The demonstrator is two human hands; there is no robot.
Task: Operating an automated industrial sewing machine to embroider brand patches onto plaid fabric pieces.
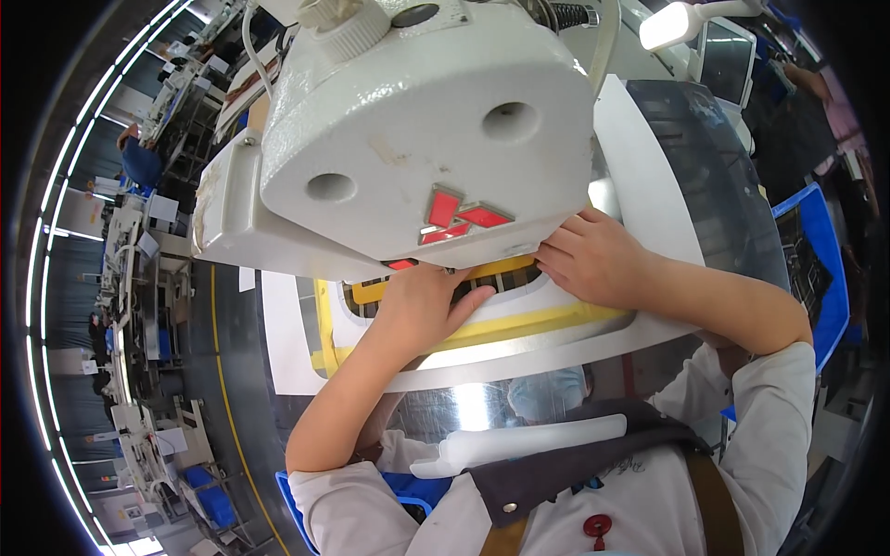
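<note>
A white sewing machine head (408,120) with red diamond emblems fills the upper middle. Under it lies a flat white template (528,315) edged with yellow tape, holding dark plaid fabric (491,284) beneath a yellow strip (367,293). My left hand (422,310) rests on this piece below the machine, thumb stretched out across the plaid; some fingertips are hidden behind the head. My right hand (593,259) lies on the template's right part, fingers spread and slightly bent at the strip and fabric edge.
A steel table (705,157) carries a white board (663,208). Blue bins (818,241) stand at the right, near another person (820,93) and a lit lamp (663,28). At the left, another worker (139,157) is among rows of machines beside a yellow floor line.
</note>
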